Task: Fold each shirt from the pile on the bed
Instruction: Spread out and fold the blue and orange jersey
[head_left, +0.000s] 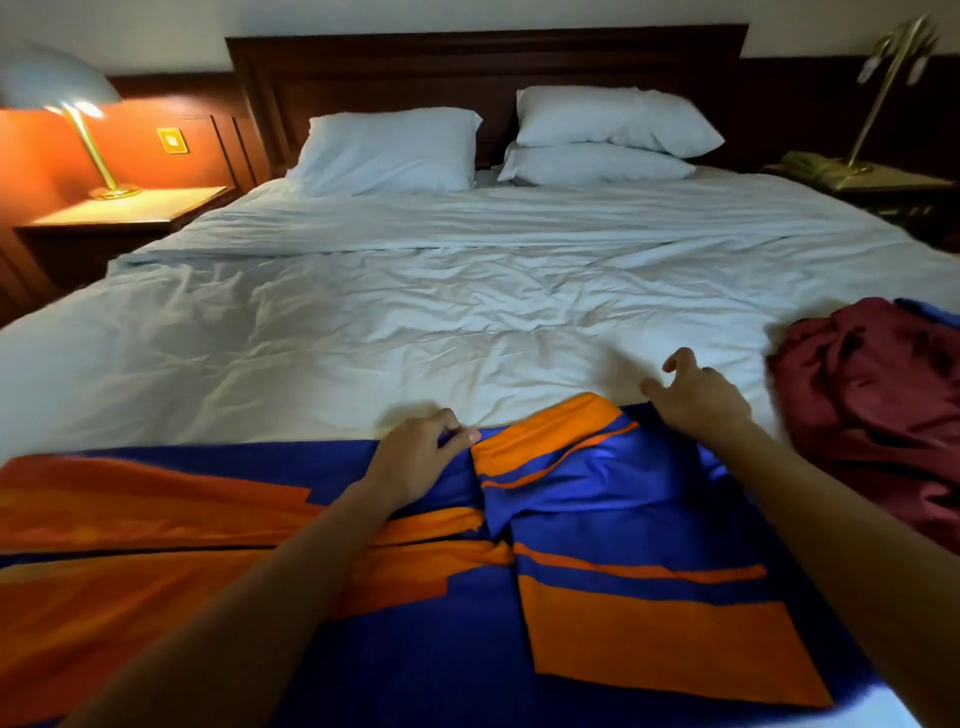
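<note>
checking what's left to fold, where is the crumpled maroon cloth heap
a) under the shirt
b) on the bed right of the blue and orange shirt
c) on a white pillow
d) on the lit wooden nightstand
b, the crumpled maroon cloth heap lies on the white bedsheet at the right edge of view, beside the spread blue and orange shirt.

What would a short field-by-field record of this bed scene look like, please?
shirt in work: blue and orange fabric shirt, lying on the near part of the bed, partly folded
left hand: pinches the shirt's far edge
right hand: fingers loosely curled, holding nothing, at the shirt's far right corner
waiting: crumpled maroon fabric garment, on the bed to the right
surface: wrinkled white bed sheet
</note>
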